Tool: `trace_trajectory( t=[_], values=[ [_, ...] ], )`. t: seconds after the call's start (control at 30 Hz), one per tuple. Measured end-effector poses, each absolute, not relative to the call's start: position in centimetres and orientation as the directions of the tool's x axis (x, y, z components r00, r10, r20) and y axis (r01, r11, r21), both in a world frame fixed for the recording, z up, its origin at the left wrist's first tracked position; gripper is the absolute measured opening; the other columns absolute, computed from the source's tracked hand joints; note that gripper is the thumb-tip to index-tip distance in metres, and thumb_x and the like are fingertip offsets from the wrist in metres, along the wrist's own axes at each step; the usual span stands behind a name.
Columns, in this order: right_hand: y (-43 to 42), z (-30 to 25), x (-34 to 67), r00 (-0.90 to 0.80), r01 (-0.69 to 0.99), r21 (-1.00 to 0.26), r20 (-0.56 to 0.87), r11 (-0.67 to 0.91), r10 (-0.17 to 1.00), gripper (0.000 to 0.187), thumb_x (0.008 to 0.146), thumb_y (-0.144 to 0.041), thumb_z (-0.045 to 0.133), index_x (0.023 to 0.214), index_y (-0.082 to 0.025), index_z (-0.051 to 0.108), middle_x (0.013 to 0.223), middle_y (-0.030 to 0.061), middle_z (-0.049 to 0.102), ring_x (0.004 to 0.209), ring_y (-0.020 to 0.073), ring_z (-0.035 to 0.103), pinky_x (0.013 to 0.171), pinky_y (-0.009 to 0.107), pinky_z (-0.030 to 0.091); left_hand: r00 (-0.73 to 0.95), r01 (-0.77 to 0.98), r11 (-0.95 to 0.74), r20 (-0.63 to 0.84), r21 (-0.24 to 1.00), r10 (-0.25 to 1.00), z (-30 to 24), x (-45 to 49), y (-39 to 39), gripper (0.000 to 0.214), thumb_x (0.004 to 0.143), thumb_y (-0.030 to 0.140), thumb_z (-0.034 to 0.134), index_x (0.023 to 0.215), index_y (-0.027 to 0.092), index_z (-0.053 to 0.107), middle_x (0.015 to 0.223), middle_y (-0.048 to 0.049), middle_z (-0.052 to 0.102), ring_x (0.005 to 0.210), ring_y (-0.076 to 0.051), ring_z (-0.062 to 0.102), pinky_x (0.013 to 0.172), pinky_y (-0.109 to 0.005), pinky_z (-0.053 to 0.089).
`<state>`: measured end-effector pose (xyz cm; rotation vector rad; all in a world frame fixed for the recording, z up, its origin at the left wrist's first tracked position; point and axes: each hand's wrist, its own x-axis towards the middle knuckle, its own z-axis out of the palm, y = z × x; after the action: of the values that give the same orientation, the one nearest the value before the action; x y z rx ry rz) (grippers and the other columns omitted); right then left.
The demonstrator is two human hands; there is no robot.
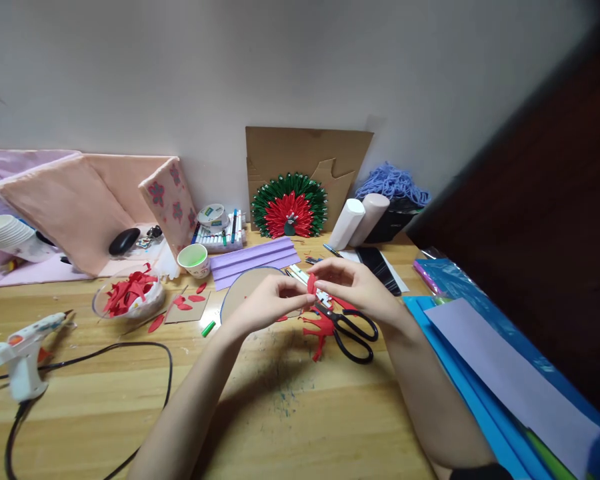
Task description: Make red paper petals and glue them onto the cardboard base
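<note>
Between the fingertips of both hands is a small strip of red paper [311,284], held above the table. My left hand [275,301] pinches it from the left, and my right hand [353,283] pinches it from the right. Just below my right hand lie black-handled scissors [356,335], resting beside a crumpled heap of red scraps [321,332]. A round cardboard disc [235,300] with a blue edge is partly hidden behind my left hand. Loose red petal-shaped pieces [183,303] lie on a small cardboard square left of the disc.
At the left are a white glue gun [27,357] with a black cord and a clear bowl [100,303] of red strips. A paper cup [195,261] stands behind. A red-and-green peacock craft [290,207] leans on cardboard. Blue sheets [455,373] lie at the right.
</note>
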<state>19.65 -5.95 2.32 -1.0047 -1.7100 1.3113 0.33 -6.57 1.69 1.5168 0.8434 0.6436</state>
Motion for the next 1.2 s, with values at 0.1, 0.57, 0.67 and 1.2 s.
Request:
trace_trajectory(
  t=[0.1, 0.57, 0.67, 1.2],
  values=[
    [-5.9, 2.2, 19.5, -0.389, 0.136, -0.979, 0.091, 0.155, 0.917, 0.022, 0.075, -0.031, 0.069, 0.092, -0.018, 0.064, 0.090, 0.0043, 0.068, 0.083, 0.0170, 0.065, 0.076, 0.031, 0.054, 0.574, 0.173, -0.015, -0.089, 0.985, 0.814, 1.6, 0.5, -6.6, 0.023, 0.077, 0.037, 0.064, 0.073, 0.015, 0.066, 0.067, 0.0002, 0.062, 0.060, -0.009, 0.051, 0.056, -0.021, 0.038],
    [-7.3, 3.9, 20.6, -0.448, 0.274, -0.614, 0.600, 0.740, 0.663, 0.015, 0.079, -0.013, 0.061, 0.089, -0.023, 0.068, 0.092, 0.0041, 0.065, 0.089, 0.0180, 0.062, 0.080, 0.033, 0.051, 0.380, 0.382, -0.612, 0.486, 0.692, 0.787, 3.8, -0.4, -8.5, 0.010, 0.084, 0.026, 0.060, 0.085, 0.019, 0.067, 0.083, -0.0033, 0.069, 0.075, -0.014, 0.062, 0.070, -0.027, 0.049],
    [-7.6, 4.2, 20.8, -0.434, 0.304, -0.570, 0.631, 0.764, 0.643, 0.016, 0.079, -0.013, 0.061, 0.089, -0.024, 0.068, 0.093, 0.0041, 0.066, 0.089, 0.0187, 0.062, 0.078, 0.034, 0.052, 0.384, 0.428, -0.720, 0.611, 0.546, 0.692, 4.2, -0.4, -9.1, 0.007, 0.084, 0.022, 0.060, 0.084, 0.017, 0.065, 0.081, -0.0039, 0.068, 0.072, -0.013, 0.061, 0.067, -0.027, 0.049],
    [-9.1, 5.0, 20.4, -0.301, 0.366, -0.758, 0.452, 0.540, 0.840, 0.004, 0.079, -0.021, 0.064, 0.081, -0.019, 0.063, 0.076, 0.0017, 0.064, 0.070, 0.0144, 0.061, 0.067, 0.028, 0.052, 0.468, 0.598, -0.772, 0.689, 0.214, 0.553, 4.5, -0.2, -9.9, 0.004, 0.083, 0.015, 0.058, 0.082, 0.015, 0.061, 0.078, -0.0042, 0.066, 0.067, -0.013, 0.058, 0.060, -0.025, 0.045]
  ],
)
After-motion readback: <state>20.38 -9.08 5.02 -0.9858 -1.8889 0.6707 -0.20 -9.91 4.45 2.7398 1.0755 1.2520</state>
